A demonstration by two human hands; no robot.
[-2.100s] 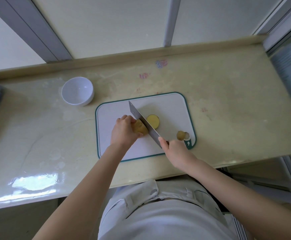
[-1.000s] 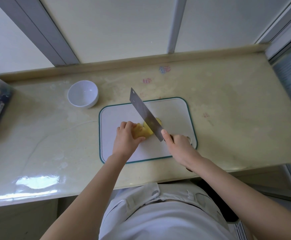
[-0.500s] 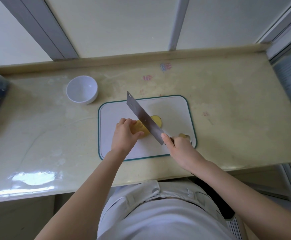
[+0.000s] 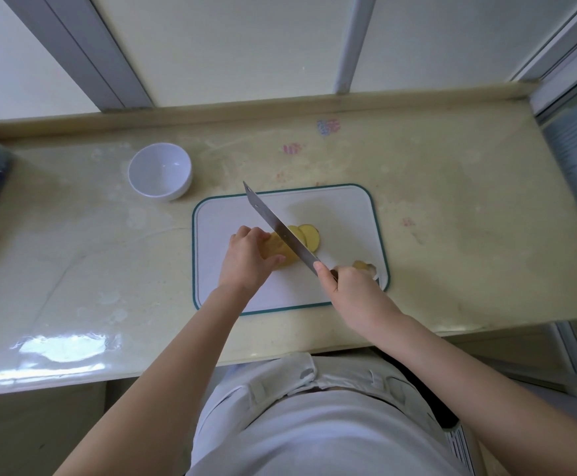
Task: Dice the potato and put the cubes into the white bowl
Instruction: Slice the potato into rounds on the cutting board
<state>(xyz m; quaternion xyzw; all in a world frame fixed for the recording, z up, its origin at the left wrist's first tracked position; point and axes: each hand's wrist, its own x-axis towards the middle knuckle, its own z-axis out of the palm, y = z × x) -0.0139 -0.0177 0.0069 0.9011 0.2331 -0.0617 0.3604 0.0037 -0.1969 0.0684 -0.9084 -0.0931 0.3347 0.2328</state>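
Another slice (image 4: pixel 298 234) now lies right of the cleaver (image 4: pixel 273 223); left hand (image 4: pixel 246 261) grip pins the potato (image 4: pixel 275 250) on the cutting board (image 4: pixel 349 207) against rolling; right hand (image 4: pixel 352 286) grip clasps its handle; white bowl (image 4: pixel 159 171) sits empty.

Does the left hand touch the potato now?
Touching. The head view shows the left hand gripping the potato, fingers curled over it, beside the knife.

Home kitchen: pale tabletop (image 4: pixel 452 218) below window frames (image 4: pixel 352 42), cutting board (image 4: pixel 345 214) and cleaver (image 4: pixel 273 223) at centre, white bowl (image 4: pixel 159 170) at ten o'clock.
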